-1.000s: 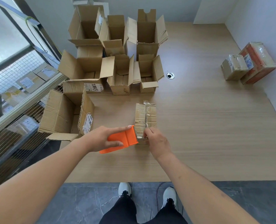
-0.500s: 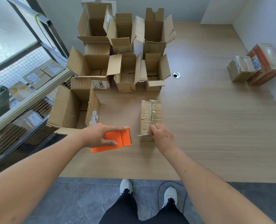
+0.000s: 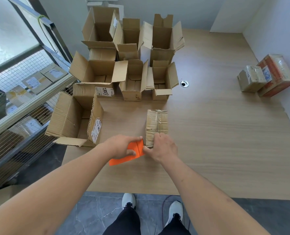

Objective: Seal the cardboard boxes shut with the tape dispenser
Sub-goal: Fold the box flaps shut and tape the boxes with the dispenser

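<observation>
From the head view, a small closed cardboard box (image 3: 156, 127) is seen on the wooden table (image 3: 217, 141), its top seam covered with clear tape. The orange tape dispenser (image 3: 132, 154) is gripped by the left hand (image 3: 119, 146) just beside the box's near end. The near end is touched by the right hand (image 3: 163, 147), fingers curled; whether something is pinched cannot be told. Behind, several open boxes (image 3: 132, 82) stand with flaps up. Two sealed parcels (image 3: 266, 76) lie near the right wall.
</observation>
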The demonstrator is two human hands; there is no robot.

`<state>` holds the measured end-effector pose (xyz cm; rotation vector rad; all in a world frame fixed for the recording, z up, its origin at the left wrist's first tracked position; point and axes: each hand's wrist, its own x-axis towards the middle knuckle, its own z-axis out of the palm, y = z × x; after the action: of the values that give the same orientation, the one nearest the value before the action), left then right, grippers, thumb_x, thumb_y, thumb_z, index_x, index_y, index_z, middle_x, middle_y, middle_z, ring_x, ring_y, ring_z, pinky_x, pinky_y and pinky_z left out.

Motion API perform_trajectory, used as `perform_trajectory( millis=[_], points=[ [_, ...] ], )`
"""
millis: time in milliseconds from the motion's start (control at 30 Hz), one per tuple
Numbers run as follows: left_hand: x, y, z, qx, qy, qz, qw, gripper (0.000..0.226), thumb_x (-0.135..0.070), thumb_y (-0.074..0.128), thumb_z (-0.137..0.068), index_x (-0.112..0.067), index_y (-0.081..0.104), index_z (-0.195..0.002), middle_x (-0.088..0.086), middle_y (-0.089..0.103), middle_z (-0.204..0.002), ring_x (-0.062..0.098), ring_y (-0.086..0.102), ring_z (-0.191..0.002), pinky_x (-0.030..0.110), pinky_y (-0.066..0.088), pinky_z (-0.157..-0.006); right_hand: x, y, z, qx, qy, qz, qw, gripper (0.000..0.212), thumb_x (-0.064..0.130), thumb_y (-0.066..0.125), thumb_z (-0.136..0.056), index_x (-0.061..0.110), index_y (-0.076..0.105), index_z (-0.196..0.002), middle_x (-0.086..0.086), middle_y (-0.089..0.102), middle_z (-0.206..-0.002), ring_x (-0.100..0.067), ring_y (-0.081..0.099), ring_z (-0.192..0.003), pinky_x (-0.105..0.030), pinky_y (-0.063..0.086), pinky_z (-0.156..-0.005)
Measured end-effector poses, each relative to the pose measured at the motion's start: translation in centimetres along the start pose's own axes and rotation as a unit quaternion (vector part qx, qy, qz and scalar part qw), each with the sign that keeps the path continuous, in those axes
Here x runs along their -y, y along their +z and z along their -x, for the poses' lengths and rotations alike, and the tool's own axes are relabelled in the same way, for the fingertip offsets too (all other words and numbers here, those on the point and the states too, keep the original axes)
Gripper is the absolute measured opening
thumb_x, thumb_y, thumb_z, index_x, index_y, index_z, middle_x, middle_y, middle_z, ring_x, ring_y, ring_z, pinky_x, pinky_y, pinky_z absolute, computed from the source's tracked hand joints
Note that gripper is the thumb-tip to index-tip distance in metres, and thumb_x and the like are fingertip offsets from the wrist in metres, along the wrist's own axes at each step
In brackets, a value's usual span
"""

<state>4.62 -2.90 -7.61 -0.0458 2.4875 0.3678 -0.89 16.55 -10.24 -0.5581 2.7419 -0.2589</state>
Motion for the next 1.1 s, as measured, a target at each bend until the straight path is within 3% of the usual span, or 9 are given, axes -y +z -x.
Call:
perform_trajectory(
  millis=[200,400,533,633,733,833,933,1000,1100],
  points=[
    [0.7,1.3,-0.9,0.024,-0.039,0.055,0.997,0.068,-0.042,0.065,-0.095,-0.034,0.034,-0.156,0.003,0.047,-0.152,0.028,0.045,-0.137,0.034,0.039,-0.106,0.3,0.5,0.1,-0.013,-0.007,0.032,0.999,0.051,0.066,0.057,-0.084,0.021,0.053,-0.108,-0.004,0.060,-0.115,-0.028,0.053,-0.114,-0.038,0.043,-0.093],
    [2.1,3.3,-0.8,-0.033,-0.045,0.153,0.987,0.072,-0.040,0.070,-0.092,-0.042,0.032,-0.154,0.004,0.054,-0.146,0.027,0.050,-0.130,0.033,0.042,-0.104,0.3,0.6,-0.2,-0.023,0.010,0.020,0.999,0.053,0.070,0.057,-0.080,0.022,0.054,-0.103,-0.004,0.062,-0.111,-0.028,0.055,-0.110,-0.039,0.044,-0.091],
    [3.1,2.2,0.3,-0.098,-0.045,0.157,0.982,0.078,-0.044,0.066,-0.094,-0.057,0.017,-0.153,0.008,0.064,-0.126,0.030,0.060,-0.111,0.036,0.049,-0.088,0.1,0.3,-0.4,-0.010,0.009,0.038,0.999,0.054,0.072,0.058,-0.081,0.024,0.054,-0.106,-0.003,0.061,-0.112,-0.027,0.056,-0.112,-0.037,0.045,-0.090],
    [3.4,1.3,1.9,-0.174,-0.027,0.168,0.970,0.091,-0.044,0.067,-0.093,-0.065,-0.001,-0.150,0.008,0.069,-0.098,0.029,0.065,-0.088,0.038,0.052,-0.079,-0.6,-0.5,-0.6,0.005,-0.019,0.057,0.998,0.052,0.064,0.066,-0.078,0.024,0.051,-0.109,-0.003,0.057,-0.115,-0.027,0.053,-0.113,-0.038,0.044,-0.089],
    [3.7,0.7,2.3,-0.235,-0.009,0.211,0.949,0.094,-0.042,0.071,-0.091,-0.065,0.002,-0.150,0.005,0.067,-0.090,0.027,0.064,-0.079,0.043,0.054,-0.079,-1.9,-1.5,-1.3,0.011,-0.024,0.102,0.994,0.053,0.042,0.075,-0.079,0.022,0.045,-0.118,-0.007,0.049,-0.119,-0.030,0.050,-0.114,-0.038,0.041,-0.092],
    [3.3,0.2,2.2,-0.302,0.001,0.243,0.922,0.094,-0.040,0.076,-0.087,-0.060,0.012,-0.153,0.000,0.068,-0.091,0.025,0.065,-0.080,0.041,0.053,-0.080,-2.6,-2.5,-1.7,-0.002,0.024,0.149,0.989,0.071,0.014,0.069,-0.080,0.023,0.030,-0.138,-0.010,0.044,-0.123,-0.031,0.045,-0.118,-0.038,0.037,-0.097],
    [2.9,-0.2,2.0,-0.371,0.022,0.279,0.886,0.097,-0.038,0.083,-0.081,-0.051,0.022,-0.156,-0.009,0.074,-0.091,0.017,0.068,-0.087,0.037,0.053,-0.084,-2.6,-2.7,-1.9,0.000,0.033,0.137,0.990,0.093,0.018,0.074,-0.080,0.032,0.013,-0.150,-0.012,0.039,-0.125,-0.033,0.042,-0.118,-0.041,0.036,-0.101],
    [2.9,-0.6,1.7,-0.395,0.035,0.284,0.873,0.099,-0.036,0.086,-0.078,-0.043,0.027,-0.157,-0.015,0.076,-0.091,0.013,0.069,-0.090,0.032,0.053,-0.087,-2.2,-2.4,-2.2,-0.016,0.006,0.113,0.993,0.099,0.023,0.077,-0.081,0.036,0.011,-0.154,-0.013,0.035,-0.125,-0.034,0.040,-0.117,-0.043,0.038,-0.101],
    [3.4,-1.1,1.7,-0.396,0.037,0.276,0.875,0.102,-0.030,0.090,-0.073,-0.035,0.032,-0.157,-0.011,0.074,-0.096,0.016,0.066,-0.095,0.024,0.048,-0.094,-1.6,-2.0,-2.6,-0.002,-0.037,0.088,0.995,0.096,-0.002,0.065,-0.080,0.038,0.019,-0.155,-0.013,0.034,-0.125,-0.035,0.040,-0.111,-0.042,0.041,-0.098]
  ],
)
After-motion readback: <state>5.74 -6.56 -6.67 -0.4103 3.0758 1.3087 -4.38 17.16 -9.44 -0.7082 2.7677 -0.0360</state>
